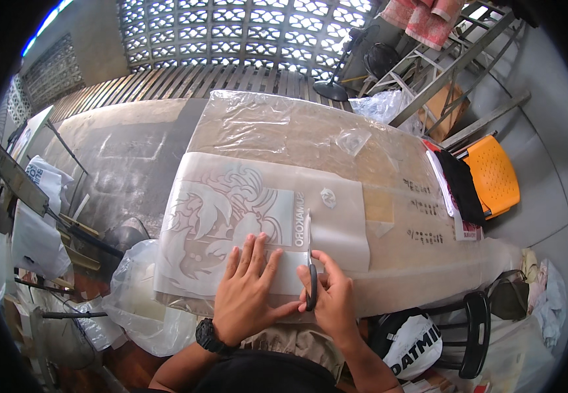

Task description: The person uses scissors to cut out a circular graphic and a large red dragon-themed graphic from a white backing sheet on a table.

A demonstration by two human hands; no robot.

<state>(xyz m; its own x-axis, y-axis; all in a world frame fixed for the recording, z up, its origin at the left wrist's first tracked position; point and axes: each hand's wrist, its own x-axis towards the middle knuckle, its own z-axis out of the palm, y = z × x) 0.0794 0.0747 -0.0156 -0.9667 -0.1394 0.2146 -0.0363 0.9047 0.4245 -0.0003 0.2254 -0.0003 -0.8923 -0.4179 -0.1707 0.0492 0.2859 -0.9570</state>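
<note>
A translucent film sheet (343, 229) with a pale wave-like design, mirrored lettering and a small round emblem lies flat on the plastic-covered table (251, 124). My left hand (248, 295) presses on its near part, fingers stretched and slightly spread, thumb pointing right toward the scissors. In my right hand (334, 298) is a pair of scissors (311, 288) with black handles, fingers wrapped through the grips. The narrow blades point away from me, along the right side of the lettering. Whether the blades are parted or closed is hard to make out.
At the table's right edge lie a folded black cloth (461, 190) and an orange chair back (493, 177). A stepladder (441, 72) and a fan (381, 60) stand at the far right. A black chair (474, 334) is near right; a clear plastic bag (143, 298) hangs near left.
</note>
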